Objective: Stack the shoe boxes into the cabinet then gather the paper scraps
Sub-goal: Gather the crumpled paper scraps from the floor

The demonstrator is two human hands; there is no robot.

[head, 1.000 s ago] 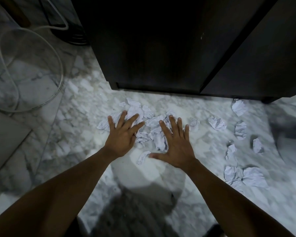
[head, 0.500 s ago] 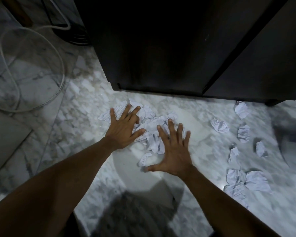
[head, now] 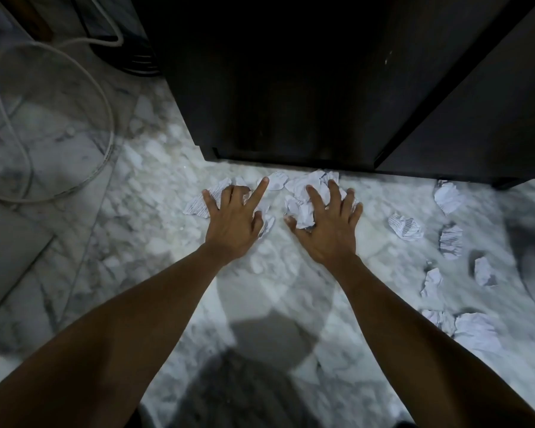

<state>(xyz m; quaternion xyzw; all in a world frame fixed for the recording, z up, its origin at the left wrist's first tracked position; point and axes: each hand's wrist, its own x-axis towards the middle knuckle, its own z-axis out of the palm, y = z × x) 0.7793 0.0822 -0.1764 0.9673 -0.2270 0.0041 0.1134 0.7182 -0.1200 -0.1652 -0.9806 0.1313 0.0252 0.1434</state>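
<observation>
Left hand (head: 233,213) curls round paper scraps (head: 303,186), index straight; right hand (head: 329,223) grips others.

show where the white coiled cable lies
Head view, upper left: the white coiled cable lies on the marble floor, left of the dark cabinet.

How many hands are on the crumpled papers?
2. The left hand grips paper scraps on the left; the right hand grips more beside it. None hidden.
</observation>
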